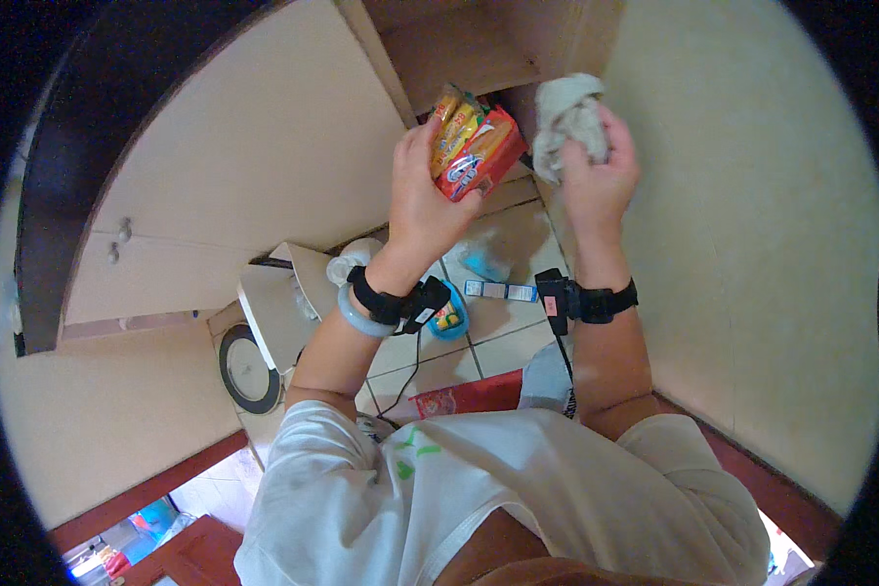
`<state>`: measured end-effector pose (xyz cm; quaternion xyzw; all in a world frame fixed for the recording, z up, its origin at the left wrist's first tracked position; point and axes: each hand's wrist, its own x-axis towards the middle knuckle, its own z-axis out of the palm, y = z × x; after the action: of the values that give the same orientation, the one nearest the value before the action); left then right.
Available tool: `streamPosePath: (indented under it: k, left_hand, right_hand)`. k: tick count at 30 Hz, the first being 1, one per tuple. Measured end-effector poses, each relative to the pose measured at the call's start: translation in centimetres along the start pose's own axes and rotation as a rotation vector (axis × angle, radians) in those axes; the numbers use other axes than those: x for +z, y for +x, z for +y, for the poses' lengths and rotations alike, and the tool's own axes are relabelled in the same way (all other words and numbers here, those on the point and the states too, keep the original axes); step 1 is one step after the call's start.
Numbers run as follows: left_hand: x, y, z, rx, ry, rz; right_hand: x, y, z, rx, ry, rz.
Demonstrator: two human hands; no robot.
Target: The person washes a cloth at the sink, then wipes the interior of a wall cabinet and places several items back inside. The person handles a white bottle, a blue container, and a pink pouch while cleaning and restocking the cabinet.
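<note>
My left hand (428, 187) is closed around several packets held together: a red snack packet (483, 157) and yellow plastic-wrapped packets (455, 135) beside it. To the right, my right hand (602, 161) grips a crumpled whitish cloth (573, 121). The two hands are apart, in front of a wooden cabinet compartment (461, 55). Black bands with small devices sit on both wrists, and a pale bangle is on the left one. The palm sides and some fingertips are hidden.
On the tiled floor lie a blue-and-white box (501, 291), a blue basin (454, 331) holding a yellow packet, a clear plastic bag (487, 260) and a red bag (476, 394). A round scale-like object (250, 368) is at left. A plain wall (740, 220) borders the right.
</note>
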<state>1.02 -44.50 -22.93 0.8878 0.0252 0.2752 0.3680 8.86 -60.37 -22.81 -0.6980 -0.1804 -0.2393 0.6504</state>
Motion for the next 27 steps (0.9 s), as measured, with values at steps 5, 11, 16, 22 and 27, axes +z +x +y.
streamPosePath:
  k: [5,11,16,22,27]
  left_hand:
    - [-1.3,-0.2,-1.6,0.001,-0.04,-0.064]
    - [-3.2,-2.3,-2.1,-0.258,-0.14,-0.198]
    - [-3.1,-6.2,-3.2,-0.342,-0.321,-0.323]
    - [4.6,-16.5,-6.7,-0.662,-0.413,-0.738]
    - [10.8,-24.9,-10.0,-0.198,-0.076,-0.786]
  right_hand:
    - [2.3,-1.9,-2.2,-0.494,-0.351,-0.72]
    - [2.7,-2.2,-0.6,-0.204,-0.481,-0.569]
    - [0.4,-0.2,2.5,0.462,-0.265,-0.264]
    - [-1.3,1.5,3.9,0.868,0.687,0.101]
    - [-1.6,1.7,2.9,1.036,0.996,0.21]
